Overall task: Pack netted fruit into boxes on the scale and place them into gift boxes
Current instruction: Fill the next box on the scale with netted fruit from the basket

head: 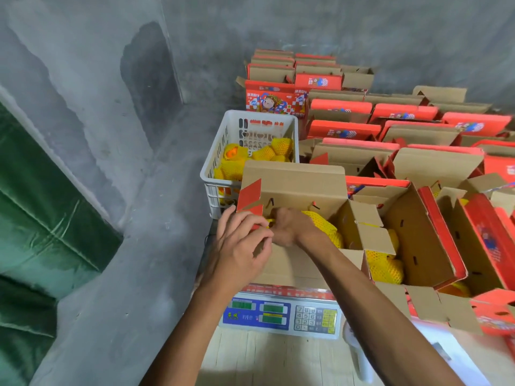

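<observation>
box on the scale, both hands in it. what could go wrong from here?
1. The left hand grips the side flap of the box on the scale; any pressing could skew the reading.
2. The right hand is blurred among the netted fruit; quick handling could snag the netting.
3. The next box's open flap crowds this box and may catch.

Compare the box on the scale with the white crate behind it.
The box on the scale is brown cardboard with red outer faces and raised flaps; the white crate is slotted plastic with no lid. The box sits on the scale, the crate beyond it by the wall. Both hands, left hand and right hand, are at the box; none touches the crate. Both hold yellow-netted fruit.
</observation>
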`<state>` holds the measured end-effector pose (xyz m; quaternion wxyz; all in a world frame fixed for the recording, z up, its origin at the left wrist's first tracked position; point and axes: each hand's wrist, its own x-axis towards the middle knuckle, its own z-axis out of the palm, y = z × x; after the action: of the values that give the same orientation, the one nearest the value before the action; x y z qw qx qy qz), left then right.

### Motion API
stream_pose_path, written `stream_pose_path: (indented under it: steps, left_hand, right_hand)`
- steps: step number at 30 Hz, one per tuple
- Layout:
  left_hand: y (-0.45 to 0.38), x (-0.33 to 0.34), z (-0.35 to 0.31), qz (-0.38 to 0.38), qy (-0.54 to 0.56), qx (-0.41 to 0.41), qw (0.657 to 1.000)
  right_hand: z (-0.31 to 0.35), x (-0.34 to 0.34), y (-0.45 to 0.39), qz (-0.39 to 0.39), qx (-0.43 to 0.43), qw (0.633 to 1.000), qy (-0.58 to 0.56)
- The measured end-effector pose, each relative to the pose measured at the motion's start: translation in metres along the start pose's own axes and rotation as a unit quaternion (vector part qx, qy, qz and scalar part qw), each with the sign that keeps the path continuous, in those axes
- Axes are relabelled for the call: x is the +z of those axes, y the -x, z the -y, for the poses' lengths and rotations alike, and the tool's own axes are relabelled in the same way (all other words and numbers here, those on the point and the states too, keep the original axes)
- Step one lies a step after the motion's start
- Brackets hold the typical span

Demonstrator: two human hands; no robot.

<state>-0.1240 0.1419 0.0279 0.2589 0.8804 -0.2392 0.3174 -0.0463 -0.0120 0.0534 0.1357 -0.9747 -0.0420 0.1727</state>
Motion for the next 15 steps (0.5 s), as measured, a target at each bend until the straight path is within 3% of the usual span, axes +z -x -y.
stream_pose_path:
  steps: [4, 8, 15]
  left_hand:
    - [-0.004, -0.005, 0.012, -0.024, -0.027, -0.015, 0.999]
    - [-0.012, -0.013, 0.029, -0.03, -0.086, -0.091, 0.992]
    - [-0.022, -0.011, 0.052, 0.028, -0.16, -0.227, 0.96]
  right_hand:
    - [-0.005, -0.009, 0.006, -0.142, -0.015, 0.983, -0.112]
    - [-0.003, -0.039, -0.01, -0.265, -0.018, 0.947, -0.178]
    - [0.012, -0.074, -0.058, -0.313, -0.043, 0.915, -0.252]
